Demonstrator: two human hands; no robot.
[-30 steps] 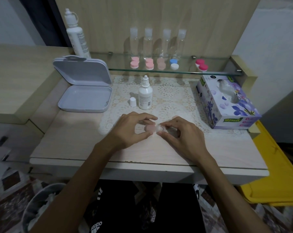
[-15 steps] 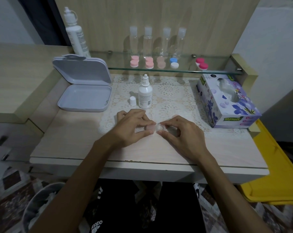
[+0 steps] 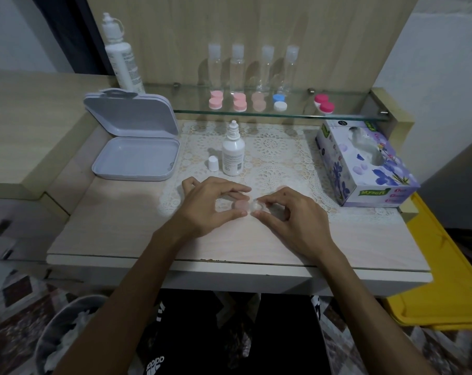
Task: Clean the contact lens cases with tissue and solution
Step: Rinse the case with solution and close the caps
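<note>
Pale wood-grain surface (image 3: 115,239) with a lace mat (image 3: 278,147) across its middle, backed by a wooden panel and a glass shelf (image 3: 345,115).

Item 1: contact lens case (image 3: 247,206), pale pink well with a clear part beside it, at the front edge of the mat between both hands.
Item 2: left hand (image 3: 210,207), thumb and forefinger curled narrowly round the pink side of the case.
Item 3: right hand (image 3: 289,215), fingers (image 3: 264,203) pinching the clear side of the case.
Item 4: solution bottle (image 3: 233,154), small, white, uncapped, upright on the mat just behind the hands; its white cap (image 3: 213,162) stands just to its left.
Item 5: tissue box (image 3: 364,163), purple flower print, at the right of the surface.
Item 6: grey hinged box (image 3: 134,155), open, at the left of the surface.
Item 7: large white bottle (image 3: 122,56), upright behind the grey box.
Item 8: four clear bottles (image 3: 252,69) in a row on the shelf, with five lens cases (image 3: 259,102) in front of them: pink, pink, beige, blue-and-white, red.
Item 9: waste bin (image 3: 67,334) with crumpled paper, on the floor at lower left.
</note>
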